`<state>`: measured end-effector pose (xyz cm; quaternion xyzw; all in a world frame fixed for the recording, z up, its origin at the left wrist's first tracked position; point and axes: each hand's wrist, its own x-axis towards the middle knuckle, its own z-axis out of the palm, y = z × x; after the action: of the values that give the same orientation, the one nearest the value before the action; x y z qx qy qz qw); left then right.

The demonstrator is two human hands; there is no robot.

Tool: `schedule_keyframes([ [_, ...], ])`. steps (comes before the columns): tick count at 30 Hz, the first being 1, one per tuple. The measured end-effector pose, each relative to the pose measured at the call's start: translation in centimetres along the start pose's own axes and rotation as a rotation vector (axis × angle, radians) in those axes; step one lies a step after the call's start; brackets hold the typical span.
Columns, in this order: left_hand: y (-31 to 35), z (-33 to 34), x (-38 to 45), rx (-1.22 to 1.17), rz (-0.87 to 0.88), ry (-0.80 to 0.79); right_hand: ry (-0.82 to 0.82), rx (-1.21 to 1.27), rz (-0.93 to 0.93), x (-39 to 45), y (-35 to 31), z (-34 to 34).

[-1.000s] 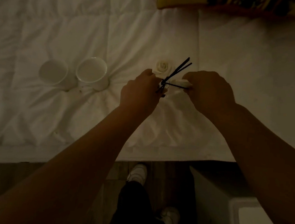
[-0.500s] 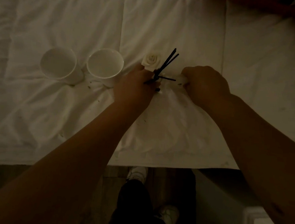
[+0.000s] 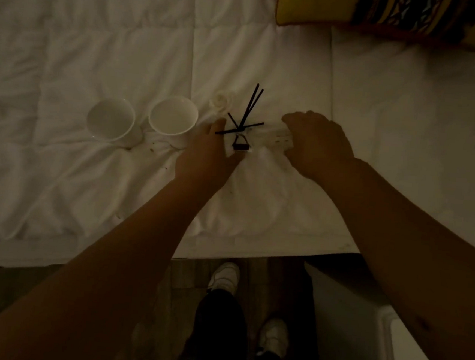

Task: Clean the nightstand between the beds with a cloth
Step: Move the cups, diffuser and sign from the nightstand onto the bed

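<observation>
A small reed diffuser (image 3: 240, 144) with black sticks and a white rose stands on the white bed cover (image 3: 99, 41). My left hand (image 3: 207, 154) lies against its left side with the fingers fairly straight and the thumb below the bottle. My right hand (image 3: 317, 145) is curled over a flat white object (image 3: 279, 139) just right of the diffuser; most of that object is hidden. A white corner of the nightstand (image 3: 388, 348) shows at the bottom right. No cloth is in view.
Two white cups (image 3: 112, 118) (image 3: 173, 116) stand on the cover left of my left hand, with small crumbs beside them. A yellow patterned cushion (image 3: 385, 15) lies at the top right. My shoes (image 3: 224, 275) stand on the floor by the bed edge.
My left hand has loosened from the diffuser, whose bottle now shows on the bed. My right hand has lowered onto the white object. The view shifted a little.
</observation>
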<state>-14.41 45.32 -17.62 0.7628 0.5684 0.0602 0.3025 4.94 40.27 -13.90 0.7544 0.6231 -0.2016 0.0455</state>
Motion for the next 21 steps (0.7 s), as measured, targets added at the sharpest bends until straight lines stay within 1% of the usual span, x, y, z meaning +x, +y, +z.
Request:
schedule_keyframes([
  [2, 0.4, -1.8, -1.7, 0.058, -0.016, -0.016, -0.026, -0.005, 0.008, -1.6, -0.1, -1.6],
  [4, 1.4, -4.6, -4.0, 0.084, 0.005, 0.031, -0.033, -0.01, 0.002, -4.0, -0.7, -3.7],
  [7, 3.9, -9.0, -7.3, 0.104, 0.081, 0.107, 0.041, 0.004, -0.016, -8.0, -1.7, -7.3],
  [9, 6.8, -12.5, -9.9, 0.128, 0.128, 0.113, 0.076, 0.019, -0.021, -11.5, -2.6, -10.4],
  [13, 12.7, -18.0, -14.7, 0.274, 0.178, 0.09, 0.109, 0.035, 0.014, -17.1, -4.2, -15.5],
  [16, 17.5, -22.4, -19.3, 0.309, 0.221, 0.14, 0.186, 0.049, 0.064, -22.3, -4.8, -20.4],
  [21, 24.1, -28.6, -26.7, 0.335, 0.256, 0.233, 0.303, 0.022, 0.032, -30.6, -5.5, -28.3],
])
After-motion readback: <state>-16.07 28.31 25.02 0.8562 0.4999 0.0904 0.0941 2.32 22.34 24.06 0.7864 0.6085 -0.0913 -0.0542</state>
